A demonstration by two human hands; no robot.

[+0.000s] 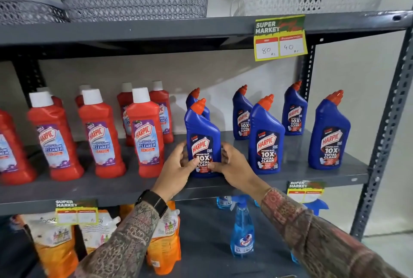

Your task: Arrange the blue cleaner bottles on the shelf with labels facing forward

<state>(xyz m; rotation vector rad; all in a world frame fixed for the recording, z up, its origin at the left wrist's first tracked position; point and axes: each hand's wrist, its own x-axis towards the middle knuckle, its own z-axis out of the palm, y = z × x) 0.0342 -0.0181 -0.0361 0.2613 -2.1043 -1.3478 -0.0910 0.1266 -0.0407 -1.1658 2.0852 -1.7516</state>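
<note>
Several blue cleaner bottles with orange caps stand on the middle shelf. The front-left blue bottle stands upright near the shelf's front edge with its label toward me. My left hand grips its lower left side and my right hand grips its lower right side. To the right stand a second front blue bottle and a third, labels forward. Behind them stand three more blue bottles, one mostly hidden by the held bottle.
Red bathroom cleaner bottles fill the left of the same shelf, close to my left hand. Grey and white baskets sit on the top shelf. A price tag hangs above. Orange pouches and a spray bottle stand below.
</note>
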